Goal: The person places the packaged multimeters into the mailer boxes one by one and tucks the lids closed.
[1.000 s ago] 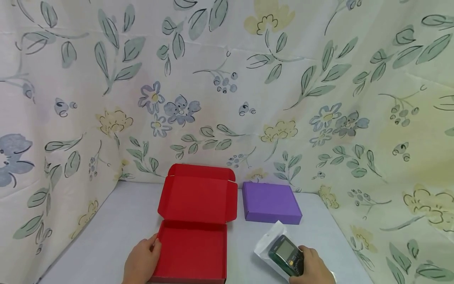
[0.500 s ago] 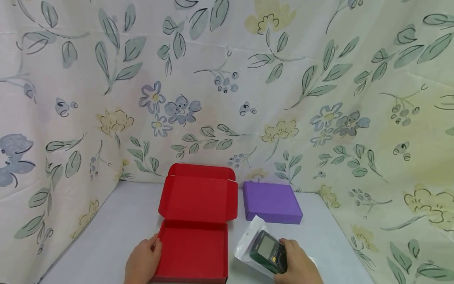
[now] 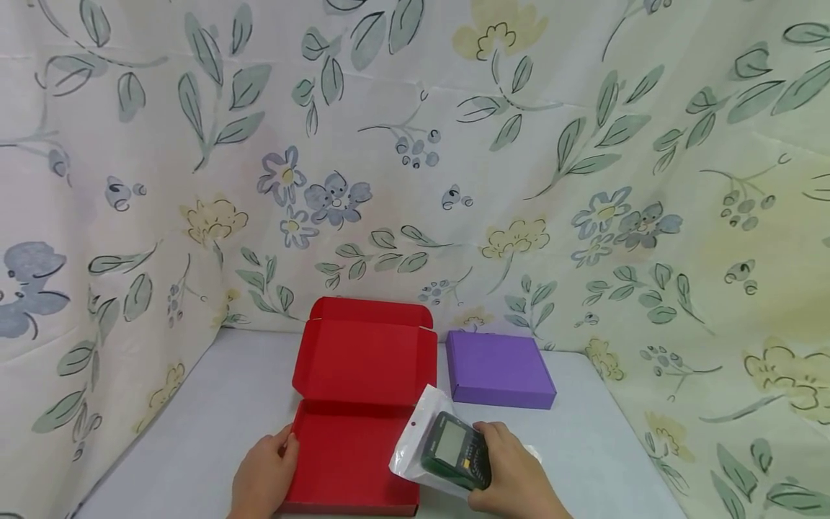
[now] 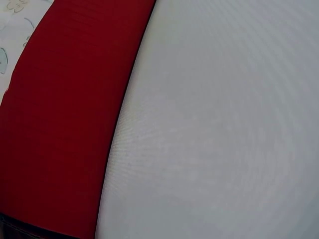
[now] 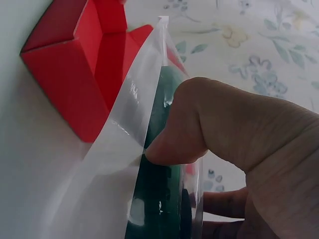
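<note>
An open red cardboard box (image 3: 346, 458) lies with its lid (image 3: 366, 360) folded back. At its left wall my left hand (image 3: 262, 472) grips the edge; the left wrist view shows only red cardboard (image 4: 70, 109) and white tabletop, not the hand. My right hand (image 3: 512, 472) holds a green and black digital multimeter (image 3: 447, 440) inside a clear-and-white plastic bag (image 3: 410, 443). Tilted, the bagged meter hangs over the box's right wall. In the right wrist view the thumb presses the meter's green side (image 5: 157, 194) through the plastic, close to the box corner (image 5: 60, 74).
A closed purple box (image 3: 499, 367) stands at the back right of the white table (image 3: 188, 432). Floral cloth (image 3: 415, 180) hangs behind and along both sides of the table.
My right hand has carried the bagged multimeter leftward, from right of the red box to over its right wall. The left hand keeps its grip on the box's left wall.
</note>
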Motion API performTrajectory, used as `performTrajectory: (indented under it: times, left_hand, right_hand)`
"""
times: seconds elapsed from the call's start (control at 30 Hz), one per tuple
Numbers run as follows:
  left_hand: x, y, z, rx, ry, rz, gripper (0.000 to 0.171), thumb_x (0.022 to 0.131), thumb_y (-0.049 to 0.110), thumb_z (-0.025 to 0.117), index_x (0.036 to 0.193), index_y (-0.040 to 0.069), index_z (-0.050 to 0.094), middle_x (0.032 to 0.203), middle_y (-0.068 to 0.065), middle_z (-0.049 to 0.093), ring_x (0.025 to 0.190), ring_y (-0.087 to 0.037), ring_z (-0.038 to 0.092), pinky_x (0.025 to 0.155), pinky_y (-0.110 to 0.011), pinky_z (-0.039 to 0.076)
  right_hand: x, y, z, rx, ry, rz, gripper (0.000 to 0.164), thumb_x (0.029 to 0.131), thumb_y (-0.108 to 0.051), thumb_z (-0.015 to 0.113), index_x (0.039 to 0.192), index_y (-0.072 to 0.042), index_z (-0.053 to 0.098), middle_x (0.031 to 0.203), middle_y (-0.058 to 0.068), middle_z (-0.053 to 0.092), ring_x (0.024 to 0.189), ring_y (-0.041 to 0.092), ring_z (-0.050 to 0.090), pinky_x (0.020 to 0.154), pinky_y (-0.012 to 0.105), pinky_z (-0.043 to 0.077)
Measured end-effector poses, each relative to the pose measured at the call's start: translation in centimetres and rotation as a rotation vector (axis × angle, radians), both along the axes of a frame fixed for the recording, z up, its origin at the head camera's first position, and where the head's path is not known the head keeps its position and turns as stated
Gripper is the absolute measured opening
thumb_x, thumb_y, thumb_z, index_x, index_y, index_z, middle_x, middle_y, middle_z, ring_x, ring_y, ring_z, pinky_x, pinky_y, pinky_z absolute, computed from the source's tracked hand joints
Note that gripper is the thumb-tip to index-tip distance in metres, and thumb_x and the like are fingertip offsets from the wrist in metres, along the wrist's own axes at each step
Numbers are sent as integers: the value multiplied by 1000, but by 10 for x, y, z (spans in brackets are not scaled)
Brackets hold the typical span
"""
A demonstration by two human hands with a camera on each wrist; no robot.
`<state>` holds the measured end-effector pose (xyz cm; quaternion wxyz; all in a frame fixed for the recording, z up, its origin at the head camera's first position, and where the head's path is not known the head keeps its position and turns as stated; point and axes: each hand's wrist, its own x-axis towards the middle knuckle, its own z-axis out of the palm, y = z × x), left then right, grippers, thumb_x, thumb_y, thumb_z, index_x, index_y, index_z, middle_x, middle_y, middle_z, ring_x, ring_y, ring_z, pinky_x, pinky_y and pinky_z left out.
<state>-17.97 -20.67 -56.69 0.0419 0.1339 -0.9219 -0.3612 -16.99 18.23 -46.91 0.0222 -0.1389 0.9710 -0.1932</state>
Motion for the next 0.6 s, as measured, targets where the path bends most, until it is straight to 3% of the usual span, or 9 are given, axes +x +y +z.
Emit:
performTrajectory:
  times: [0.23,0.6]
  left_hand:
    - [0,1,2,3,-21,4,54,96,26,65,141,-3,58,79,-3,61,62,-17,53,59,-32,51]
    - [-2,1,1,-2,-42,7,53,97,27,63,141,-3,57,78,-3,59,63,-18,51,58,-31,49]
  right_hand:
    - [-3,-19,2,0,-3,52,92,55,-30,90,137,-5,55,119,1,57,94,15,52,78,41,57]
    - [-11,-38,4,-17,-47,60,98,52,-32,91,138,-6,54,120,2,57,96,17,53,79,44,59]
